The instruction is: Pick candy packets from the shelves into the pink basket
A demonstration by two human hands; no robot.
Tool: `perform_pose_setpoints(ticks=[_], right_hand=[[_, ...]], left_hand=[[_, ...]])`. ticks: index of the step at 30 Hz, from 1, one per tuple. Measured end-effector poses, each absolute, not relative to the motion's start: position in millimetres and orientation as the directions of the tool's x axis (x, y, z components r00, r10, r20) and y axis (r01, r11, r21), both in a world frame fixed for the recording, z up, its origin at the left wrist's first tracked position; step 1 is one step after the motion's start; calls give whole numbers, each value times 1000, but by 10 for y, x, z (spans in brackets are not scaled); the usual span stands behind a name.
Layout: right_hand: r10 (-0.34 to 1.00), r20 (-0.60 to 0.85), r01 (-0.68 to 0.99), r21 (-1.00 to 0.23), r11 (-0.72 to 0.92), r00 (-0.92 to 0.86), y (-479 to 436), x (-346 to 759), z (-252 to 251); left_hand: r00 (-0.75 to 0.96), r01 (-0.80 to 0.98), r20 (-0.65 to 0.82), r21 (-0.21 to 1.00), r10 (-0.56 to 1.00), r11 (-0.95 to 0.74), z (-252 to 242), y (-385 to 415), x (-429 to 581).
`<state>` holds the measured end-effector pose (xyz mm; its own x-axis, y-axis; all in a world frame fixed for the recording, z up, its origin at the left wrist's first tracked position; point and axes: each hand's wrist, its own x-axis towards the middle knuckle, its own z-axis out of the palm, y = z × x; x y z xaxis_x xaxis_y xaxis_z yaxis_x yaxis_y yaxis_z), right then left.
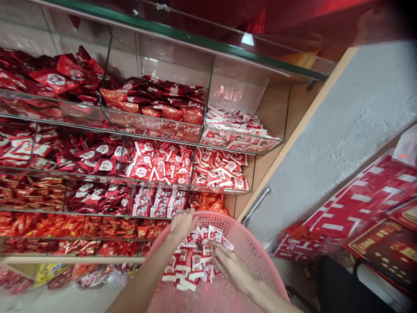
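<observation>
A pink perforated plastic basket (260, 265) stands tilted in front of the shelves. My left hand (183, 224) is closed over its far rim, with the fingers curled over the edge. Inside lies a heap of small red-and-white candy packets (185, 258), bunched toward the far left side. My right hand (230, 263) reaches into the basket from the right. Its thumb and fingers are drawn together on packets at the right side of the heap; the fingertips are partly hidden there.
Shelves with clear compartments hold red wrapped sweets (156, 163). The top right bin has white-and-red packets (237, 126). A grey wall (309, 143) runs along the right, with red printed packages (352, 204) against it. A black chair (339, 282) is at lower right.
</observation>
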<state>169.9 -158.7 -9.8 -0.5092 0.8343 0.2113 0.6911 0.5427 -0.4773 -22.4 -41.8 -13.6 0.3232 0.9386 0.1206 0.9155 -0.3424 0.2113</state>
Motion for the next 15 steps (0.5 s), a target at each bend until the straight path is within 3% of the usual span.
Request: perform_pose_setpoints(ticks=[15], right_hand=[[816, 169, 644, -535, 547, -554, -1560, 1534, -89]], left_hand=[[326, 913, 132, 213, 936, -349, -148, -418, -225]])
